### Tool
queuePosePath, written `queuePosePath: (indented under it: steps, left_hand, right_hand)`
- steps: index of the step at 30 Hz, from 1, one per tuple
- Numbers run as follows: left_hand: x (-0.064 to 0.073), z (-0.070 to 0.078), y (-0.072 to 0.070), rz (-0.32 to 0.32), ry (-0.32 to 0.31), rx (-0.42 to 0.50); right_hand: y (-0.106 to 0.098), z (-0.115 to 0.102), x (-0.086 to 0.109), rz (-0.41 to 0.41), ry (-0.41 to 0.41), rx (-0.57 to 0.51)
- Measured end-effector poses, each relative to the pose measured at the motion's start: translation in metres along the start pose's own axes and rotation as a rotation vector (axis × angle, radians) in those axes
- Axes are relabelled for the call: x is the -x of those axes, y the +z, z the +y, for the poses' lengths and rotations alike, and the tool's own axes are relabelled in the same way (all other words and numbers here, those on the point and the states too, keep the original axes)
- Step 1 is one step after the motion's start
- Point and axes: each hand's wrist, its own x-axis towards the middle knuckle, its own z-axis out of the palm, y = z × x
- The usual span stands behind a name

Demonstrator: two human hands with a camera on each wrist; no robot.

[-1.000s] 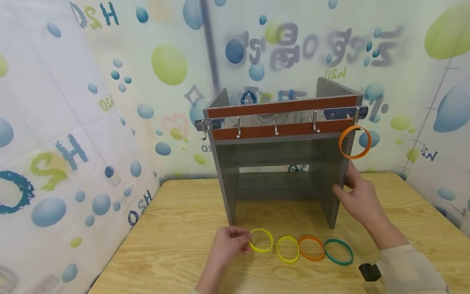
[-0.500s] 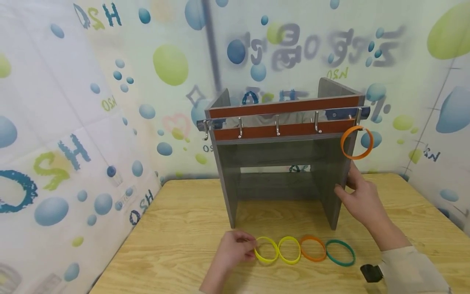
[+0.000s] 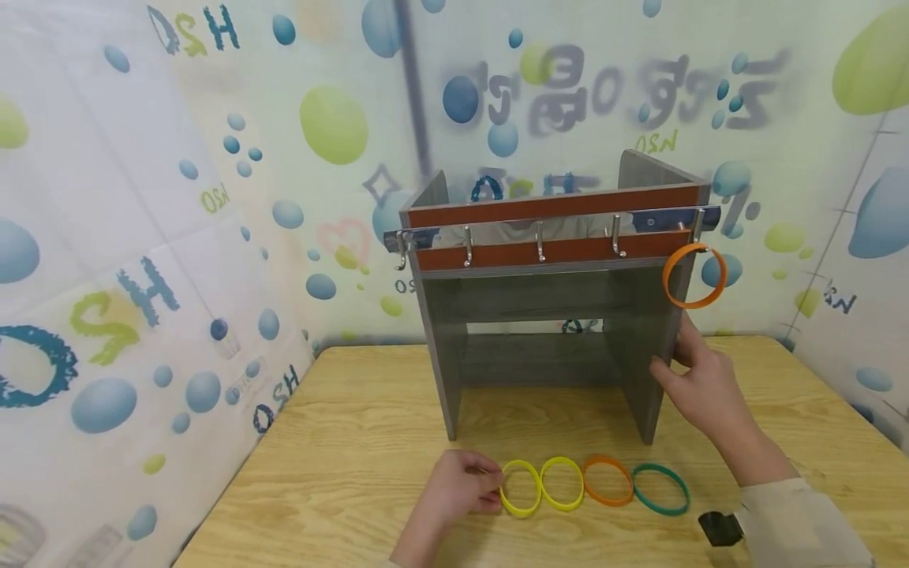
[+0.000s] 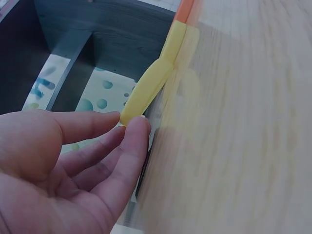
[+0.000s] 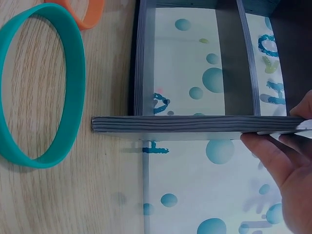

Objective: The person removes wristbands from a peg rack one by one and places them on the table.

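Left hand (image 3: 465,485): thumb and fingertips pinch the near-left edge of the left yellow band (image 3: 521,515), which lies flat on the wood-grain table (image 3: 341,418).

Right hand (image 3: 703,386): clamped on the right side panel (image 3: 649,347) of the grey stand (image 3: 540,296), thumb on one face, fingers on the other. The hands are well apart.

Bands on table, one row before the stand, left to right: left yellow band, touching its neighbour; second yellow band (image 3: 568,507); flat orange band (image 3: 604,459), just beside it; teal band (image 3: 665,512), at the right end.

Hanging orange band (image 3: 699,304): one, on the rightmost hook, above the right hand.

Stand: upright, open-fronted, with red-brown strips along its upper front. Across these, a shiny metal rail (image 3: 575,229) bearing five hooks (image 3: 469,246).

Sundries: pale sleeve (image 3: 788,521) on the right arm; small black object (image 3: 720,528) beside its cuff; backdrop (image 3: 248,237) printed with blue and green spots and lettering.
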Motion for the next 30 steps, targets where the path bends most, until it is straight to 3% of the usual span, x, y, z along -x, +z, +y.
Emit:
queuePosePath:
  steps: [15,30]
  left_hand:
    - [0.0009,0.0028,0.0006,0.032,-0.013,-0.015]
    - [-0.003,0.0004,-0.0048,0.041,0.023,-0.053]
  right_hand:
    - [0.001,0.0017,0.0002,0.009,0.008,-0.006]
    - [-0.0002,0.0019,-0.0001,0.011,0.014,-0.009]
